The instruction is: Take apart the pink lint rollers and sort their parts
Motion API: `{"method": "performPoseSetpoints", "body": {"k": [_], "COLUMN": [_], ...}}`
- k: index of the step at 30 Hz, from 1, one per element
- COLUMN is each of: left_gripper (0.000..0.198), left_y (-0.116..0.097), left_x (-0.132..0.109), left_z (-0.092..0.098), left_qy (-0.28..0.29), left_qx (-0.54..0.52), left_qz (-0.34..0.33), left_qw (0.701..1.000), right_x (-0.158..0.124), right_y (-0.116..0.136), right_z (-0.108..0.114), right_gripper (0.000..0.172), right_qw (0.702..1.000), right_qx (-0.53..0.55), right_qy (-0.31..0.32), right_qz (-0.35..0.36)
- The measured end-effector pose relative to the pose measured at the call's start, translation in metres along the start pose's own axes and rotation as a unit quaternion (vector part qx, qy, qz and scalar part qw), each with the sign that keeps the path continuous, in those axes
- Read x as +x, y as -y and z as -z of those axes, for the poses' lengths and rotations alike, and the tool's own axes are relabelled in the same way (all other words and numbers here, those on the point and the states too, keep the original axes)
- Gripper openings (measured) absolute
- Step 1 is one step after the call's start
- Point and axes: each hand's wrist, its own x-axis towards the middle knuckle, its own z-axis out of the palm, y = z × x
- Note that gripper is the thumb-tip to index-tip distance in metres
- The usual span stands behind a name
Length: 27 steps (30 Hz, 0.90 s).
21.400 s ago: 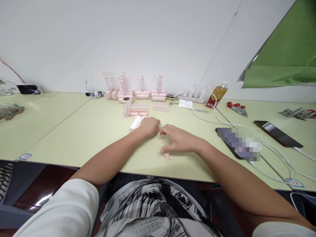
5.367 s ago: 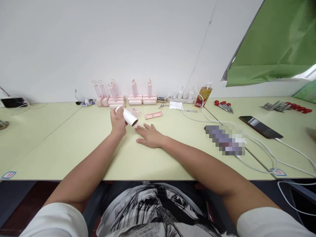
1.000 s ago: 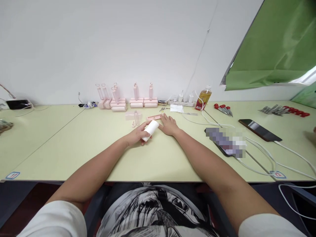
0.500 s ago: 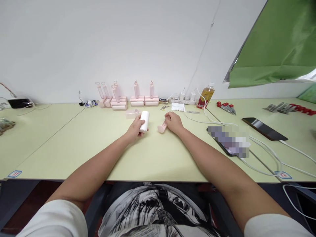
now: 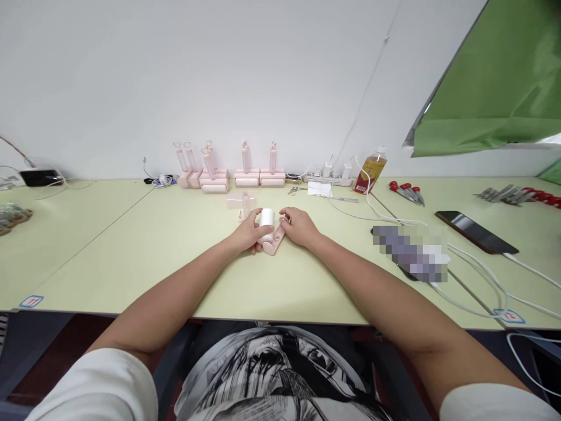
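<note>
My left hand (image 5: 248,233) is closed around a white sticky-paper roll (image 5: 267,218), held above the table. My right hand (image 5: 301,227) pinches a pink lint roller holder (image 5: 274,240) by its upper end. The holder's rounded end lies against the lower part of the roll; whether the roll sits on it I cannot tell. Just behind my left hand are a clear pinkish cover (image 5: 234,202) and a small pink upright part (image 5: 246,202), partly hidden by my fingers.
Several pink lint rollers (image 5: 214,182) stand along the wall. To the right are a drink bottle (image 5: 371,171), a white paper (image 5: 319,189), red-handled tools (image 5: 407,193), a phone (image 5: 477,233) and a blurred-out phone (image 5: 409,254) with white cables. A power strip (image 5: 333,180) lies at the back.
My left hand has brought the white roll right and lower, and my right hand has moved the pink holder left and turned it. The two parts, apart before, are now together.
</note>
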Motion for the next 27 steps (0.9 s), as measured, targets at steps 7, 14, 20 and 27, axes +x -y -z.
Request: {"method": "performPoseSetpoints", "body": {"k": [7,14,20,27], "left_gripper": [0.085,0.08,0.073,0.072], "left_y": [0.0,-0.007,-0.006,-0.009], "left_x": [-0.003,-0.009,-0.008,-0.01], "left_z": [-0.002,-0.001,0.004,0.006], "left_qy": [-0.006,0.042,0.072,0.065], "left_qx": [0.04,0.074,0.107,0.128], "left_qz": [0.015,-0.009,-0.024,-0.044], "left_qw": [0.999,0.996,0.991,0.989], "right_x": [0.001,0.001,0.002,0.002], "right_y": [0.002,0.003,0.003,-0.003], "right_z": [0.003,0.003,0.002,-0.009], "right_gripper": [0.026,0.021,0.012,0.019], "right_qw": [0.998,0.998,1.0,0.932], "right_qx": [-0.057,-0.056,0.009,0.353], "right_qy": [0.022,0.038,0.0,0.013], "right_qz": [0.007,0.001,-0.009,-0.08]}}
